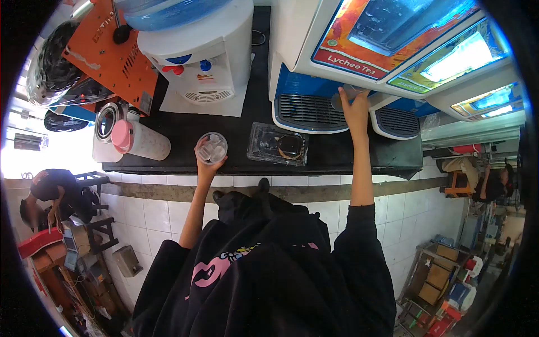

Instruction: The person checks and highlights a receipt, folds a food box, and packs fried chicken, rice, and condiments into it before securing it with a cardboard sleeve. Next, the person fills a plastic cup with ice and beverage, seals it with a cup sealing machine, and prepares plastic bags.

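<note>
My left hand (206, 164) is wrapped round a clear plastic cup (211, 147) with ice in it, near the front edge of the black counter (236, 164). At the drink dispenser (297, 42) labelled "Lychee Tea", my right hand (355, 106) has its fingers closed round a clear cup (338, 101) above the drip tray (311, 112). Much of that cup is hidden by the hand and the machine. Between my hands a clear plastic box (278, 144) lies on the counter with a round dark-rimmed item inside.
A white water dispenser (196, 67) stands behind my left hand, with a pink-lidded container (149, 140) and an orange machine (112, 56) to the left. Another person (53, 191) is at the far left. Shelves with boxes (438, 275) stand at the lower right.
</note>
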### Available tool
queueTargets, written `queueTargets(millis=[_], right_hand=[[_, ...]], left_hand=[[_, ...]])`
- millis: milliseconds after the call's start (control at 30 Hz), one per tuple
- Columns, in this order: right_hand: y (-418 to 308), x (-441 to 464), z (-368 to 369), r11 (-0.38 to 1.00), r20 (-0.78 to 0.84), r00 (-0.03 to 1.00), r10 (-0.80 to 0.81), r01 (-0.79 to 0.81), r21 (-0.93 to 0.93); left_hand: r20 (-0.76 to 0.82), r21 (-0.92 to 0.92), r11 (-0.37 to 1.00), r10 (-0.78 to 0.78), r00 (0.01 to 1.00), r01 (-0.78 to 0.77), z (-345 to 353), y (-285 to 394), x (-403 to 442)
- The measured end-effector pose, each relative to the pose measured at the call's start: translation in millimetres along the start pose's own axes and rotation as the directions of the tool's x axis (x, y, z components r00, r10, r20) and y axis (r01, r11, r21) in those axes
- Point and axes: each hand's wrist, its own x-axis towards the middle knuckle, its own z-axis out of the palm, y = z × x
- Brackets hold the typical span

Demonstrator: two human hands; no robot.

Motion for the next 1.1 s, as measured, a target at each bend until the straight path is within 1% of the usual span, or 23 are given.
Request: queueTargets(millis=[67, 167, 300, 367, 400, 500, 567, 667, 767, 833, 900, 967, 1033, 1100], right_hand=[[-4, -1, -1, 1.0, 0.006, 1.0, 0.023, -0.023, 0.008], [-12, -1, -4, 1.0, -0.006, 1.0, 0.012, -0.012, 0.023], [-5, -1, 0, 0.999, -0.003, 0.999, 0.04, -0.04, -0.005], [-4, -1, 0, 0.999, -0.027, 0.999, -0.038, 0.038, -0.023], [-5, -1, 0, 0.999, -0.027, 0.999, -0.039, 0.038, -0.023], [-11, -2, -2, 1.0, -0.015, 1.0, -0.002, 0.001, -0.012], [-10, -2, -1, 0.999, -0.015, 1.0, 0.017, -0.017, 0.029], [-15, -2, -4, 0.998, 0.002, 0.999, 0.054, -0.054, 0.026], [-14, -1, -4, 0.997, 0.017, 0.997, 0.071, -0.072, 0.032], [-14, -1, -4, 0.997, 0.023, 0.997, 0.069, -0.07, 0.029], [-12, -1, -3, 0.997, 0.029, 0.997, 0.066, -0.067, 0.027], [-10, -1, -1, 0.999, -0.01, 0.999, 0.034, -0.035, -0.025], [-11, -2, -1, 0.999, -0.009, 0.999, 0.038, -0.038, -0.018], [-11, -2, -1, 0.999, -0.009, 0.999, 0.042, -0.042, -0.012]], left_hand=[[0.0, 0.027, 1.0, 0.009, 1.0, -0.009, 0, -1, 0], [-0.006, -0.028, 0.999, -0.034, 0.999, 0.034, 1, 0, 0], [-0.002, 0.02, 1.0, -0.009, 1.0, 0.009, 0, -4, 0], [0.003, 0.027, 1.0, -0.007, 1.0, 0.007, 0, -2, 0], [0.003, 0.023, 1.0, -0.008, 1.0, 0.008, 0, -1, 0], [-0.004, 0.034, 0.999, -0.008, 1.0, 0.008, 0, 4, 0], [-0.011, 0.048, 0.999, -0.007, 1.0, 0.008, 0, 6, 0], [-0.016, 0.039, 0.999, -0.02, 1.0, 0.021, 0, 6, 0], [-0.003, 0.071, 0.997, -0.002, 1.0, 0.002, 0, 4, 0], [-0.013, 0.008, 1.0, -0.019, 1.0, 0.019, 0, 2, -1], [-0.012, 0.013, 1.0, -0.011, 1.0, 0.011, 0, -4, -1], [-0.012, 0.018, 1.0, -0.001, 1.0, 0.001, 0, -4, 0], [-0.009, -0.043, 0.999, -0.024, 1.0, 0.023, 0, -3, -1], [-0.009, -0.041, 0.999, -0.022, 1.0, 0.021, 1, -2, 0]])
